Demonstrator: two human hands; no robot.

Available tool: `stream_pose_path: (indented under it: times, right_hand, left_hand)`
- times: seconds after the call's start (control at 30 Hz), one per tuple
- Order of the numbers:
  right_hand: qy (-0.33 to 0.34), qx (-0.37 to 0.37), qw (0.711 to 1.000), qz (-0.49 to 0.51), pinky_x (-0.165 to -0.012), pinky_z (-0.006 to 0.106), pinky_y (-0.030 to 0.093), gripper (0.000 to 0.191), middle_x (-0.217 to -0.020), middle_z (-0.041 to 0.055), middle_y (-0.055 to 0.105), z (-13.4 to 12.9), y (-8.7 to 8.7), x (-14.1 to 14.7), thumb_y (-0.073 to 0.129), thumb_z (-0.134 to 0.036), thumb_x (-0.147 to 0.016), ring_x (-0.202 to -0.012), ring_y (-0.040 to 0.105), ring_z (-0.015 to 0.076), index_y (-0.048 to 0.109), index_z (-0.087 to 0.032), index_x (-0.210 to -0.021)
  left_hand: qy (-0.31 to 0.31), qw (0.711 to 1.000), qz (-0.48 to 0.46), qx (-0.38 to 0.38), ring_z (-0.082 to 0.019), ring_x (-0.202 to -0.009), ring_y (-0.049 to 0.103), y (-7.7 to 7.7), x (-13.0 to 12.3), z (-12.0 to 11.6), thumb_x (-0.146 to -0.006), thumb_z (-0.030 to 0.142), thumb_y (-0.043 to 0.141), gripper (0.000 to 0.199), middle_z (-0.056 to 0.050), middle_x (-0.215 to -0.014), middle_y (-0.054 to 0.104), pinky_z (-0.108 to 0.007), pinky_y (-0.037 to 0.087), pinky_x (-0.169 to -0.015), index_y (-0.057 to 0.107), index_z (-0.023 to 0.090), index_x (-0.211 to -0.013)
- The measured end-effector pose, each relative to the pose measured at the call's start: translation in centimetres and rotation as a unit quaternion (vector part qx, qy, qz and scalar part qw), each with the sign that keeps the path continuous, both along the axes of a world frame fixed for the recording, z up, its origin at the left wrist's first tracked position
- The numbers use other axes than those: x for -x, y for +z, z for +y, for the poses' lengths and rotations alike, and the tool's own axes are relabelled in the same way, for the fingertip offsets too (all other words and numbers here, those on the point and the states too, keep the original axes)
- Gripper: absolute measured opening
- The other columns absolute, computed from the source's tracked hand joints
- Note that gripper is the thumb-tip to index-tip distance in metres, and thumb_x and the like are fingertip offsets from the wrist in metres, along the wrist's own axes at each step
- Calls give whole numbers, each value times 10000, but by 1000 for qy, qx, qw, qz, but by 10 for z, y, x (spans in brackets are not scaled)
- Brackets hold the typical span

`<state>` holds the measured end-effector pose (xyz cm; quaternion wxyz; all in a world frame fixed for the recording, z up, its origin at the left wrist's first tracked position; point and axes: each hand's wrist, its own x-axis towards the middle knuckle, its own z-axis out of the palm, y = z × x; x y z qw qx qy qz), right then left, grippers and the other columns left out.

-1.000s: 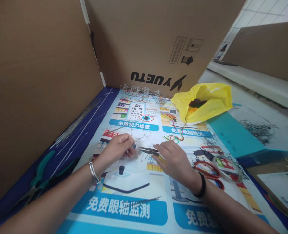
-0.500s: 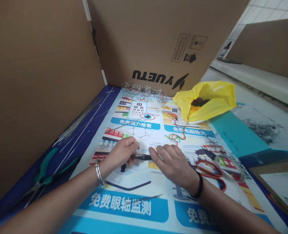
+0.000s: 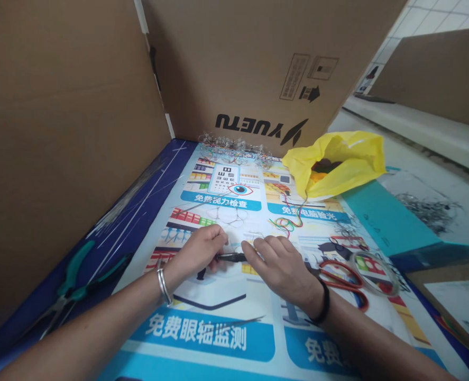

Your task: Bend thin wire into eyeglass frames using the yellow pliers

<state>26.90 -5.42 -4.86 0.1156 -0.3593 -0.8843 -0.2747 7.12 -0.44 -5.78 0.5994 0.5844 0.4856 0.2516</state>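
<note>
Broadly, take the dark pliers [image 3: 233,257] as the dial's centre, twelve lying straight away from the wearer. A plain cardboard panel [image 3: 60,106] stands from nine to eleven; below it a blue cloth [image 3: 178,164] carries thin rods [image 3: 109,218] between nine and ten. A printed sheet [image 3: 194,365] spreads beneath both hands, and a panel marked YUETU [image 3: 234,63] rises at twelve behind a wire tangle [image 3: 236,152].

As for containers, a yellow bag [image 3: 349,169] gapes between one and two, dark red and orange stuff inside. Right of it, at half past two, sits a turquoise boxlike piece [image 3: 388,217], its contents hard to make out.

The left hand [image 3: 202,246] is bunched narrow; I cannot tell what it pinches. Its fingers meet the pliers' nose, which points to nine. The tool's long axis runs nearly level, nine to three, into the right hand [image 3: 279,264], which is wrapped around it above the sheet.
</note>
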Motion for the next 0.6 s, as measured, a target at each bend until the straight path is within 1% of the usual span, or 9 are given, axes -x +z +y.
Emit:
stream_pose_path:
  times: [0.13, 0.3, 0.43, 0.5, 0.6]
  right_hand:
    - [0, -1, 1000, 1, -674, 355, 323, 260, -891, 79, 584, 0, -2, 0, 398, -141, -898, -783, 458, 200, 550, -139, -1109]
    - [2, 0, 1000, 3, -664, 351, 316, 252, -872, 77, 579, 0, -2, 0, 399, -139, -898, -768, 452, 195, 555, -138, -1096]
    - [2, 6, 1000, 7, -656, 351, 317, 251, -868, 77, 579, 0, -2, 0, 405, -149, -900, -764, 449, 196, 551, -136, -1104]
    - [2, 10, 1000, 10, -644, 348, 316, 243, -862, 74, 579, 0, -3, 0, 426, -154, -894, -755, 449, 195, 551, -131, -1100]
    - [-9, 20, 1000, 15, -626, 341, 313, 231, -827, 61, 574, -1, -5, 2, 465, -177, -884, -729, 449, 187, 554, -131, -1092]
  left_hand:
    - [1, 1000, 6, -5, -70, -313, 466, -1, 0, 0, -829, 372, 475, 249, 48, -483, 529, -149, 312, -298, 426, 195, -661]
    - [-5, 1000, 11, -8, -76, -317, 478, -3, 0, 1, -824, 368, 473, 221, 49, -492, 528, -152, 307, -300, 446, 193, -692]
    - [-8, 1000, 18, -16, -79, -321, 474, -3, 1, 2, -823, 396, 465, 255, 57, -492, 504, -156, 313, -305, 420, 195, -675]
    - [-4, 999, 23, -34, -78, -333, 477, -4, 1, 2, -825, 405, 456, 267, 61, -513, 491, -160, 323, -315, 416, 194, -666]
    - [2, 995, 49, -84, -80, -352, 476, -3, 2, 1, -844, 402, 417, 266, 63, -549, 484, -175, 336, -337, 428, 197, -676]
